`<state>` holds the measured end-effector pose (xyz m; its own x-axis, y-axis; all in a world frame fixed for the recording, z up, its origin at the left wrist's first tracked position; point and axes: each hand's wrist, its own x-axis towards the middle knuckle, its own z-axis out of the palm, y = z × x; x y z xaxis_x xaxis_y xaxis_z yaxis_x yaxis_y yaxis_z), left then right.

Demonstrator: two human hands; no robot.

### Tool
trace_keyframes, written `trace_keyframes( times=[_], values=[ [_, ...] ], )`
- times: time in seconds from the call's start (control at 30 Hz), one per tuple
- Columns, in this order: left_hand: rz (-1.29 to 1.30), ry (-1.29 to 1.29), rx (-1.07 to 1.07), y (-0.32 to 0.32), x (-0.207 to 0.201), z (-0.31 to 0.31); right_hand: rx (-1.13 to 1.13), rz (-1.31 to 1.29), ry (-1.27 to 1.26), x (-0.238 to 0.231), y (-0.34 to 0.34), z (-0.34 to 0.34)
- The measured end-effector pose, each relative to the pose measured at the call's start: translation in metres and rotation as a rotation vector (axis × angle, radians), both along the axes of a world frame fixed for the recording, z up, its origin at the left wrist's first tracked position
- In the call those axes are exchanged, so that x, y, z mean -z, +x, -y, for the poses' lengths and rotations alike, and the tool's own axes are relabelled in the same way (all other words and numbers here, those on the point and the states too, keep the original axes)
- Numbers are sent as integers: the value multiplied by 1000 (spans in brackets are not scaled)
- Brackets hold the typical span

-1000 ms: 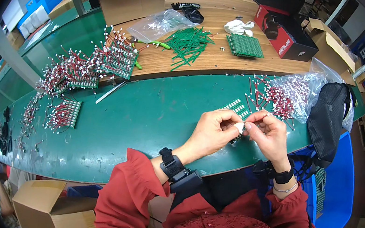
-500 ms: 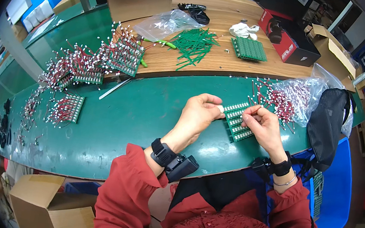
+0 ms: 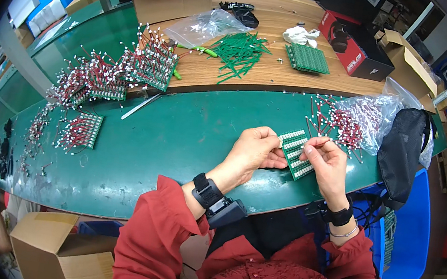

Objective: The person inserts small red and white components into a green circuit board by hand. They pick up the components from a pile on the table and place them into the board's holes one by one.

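A green circuit board panel [image 3: 293,141] with rows of white connectors is tilted up a little above the green bench. My left hand [image 3: 256,149] is closed on its left edge, thumb and forefinger together at the upper corner. Over the panel's right side my right hand [image 3: 326,165] makes a pinch, fingertips close to the connectors. What it pinches is too small to make out. Just beyond it lies a pile of red wire leads with white plugs [image 3: 346,129], partly inside a clear plastic bag [image 3: 379,119].
At left, several panels bristling with red leads [image 3: 93,82] are grouped, with one wired panel [image 3: 81,131] nearer me. Tweezers [image 3: 141,106] lie beside them. Green strips [image 3: 240,55] and stacked boards [image 3: 306,59] rest on the wooden shelf. A black bag [image 3: 403,155] sits right, above a blue bin [image 3: 414,237].
The panel has turned and tilted slightly, moving a little right and toward me. My left hand has shifted right, its fingers now wrapped further along the panel's edge. My right hand stays over the panel.
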<state>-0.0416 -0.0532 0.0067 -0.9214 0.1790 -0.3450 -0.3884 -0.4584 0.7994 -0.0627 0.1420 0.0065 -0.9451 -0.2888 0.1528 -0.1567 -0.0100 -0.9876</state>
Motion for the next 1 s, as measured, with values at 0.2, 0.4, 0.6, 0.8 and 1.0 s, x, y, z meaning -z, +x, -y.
trace_keyframes(
  times=[0.2,0.4,0.6,0.8,1.0],
  values=[
    [-176,-105,28,3,0,-6,49,-172,64,-16,7,1],
    [-291,-134,6,8,1,-12,102,-399,261,-19,4,15],
    [-298,-184,42,13,0,-14,113,-509,297,-17,6,15],
    [-325,-207,36,15,-1,-16,107,-542,302,-19,8,17],
    [-329,-151,-9,15,1,-19,121,-607,309,-18,9,16]
  ],
)
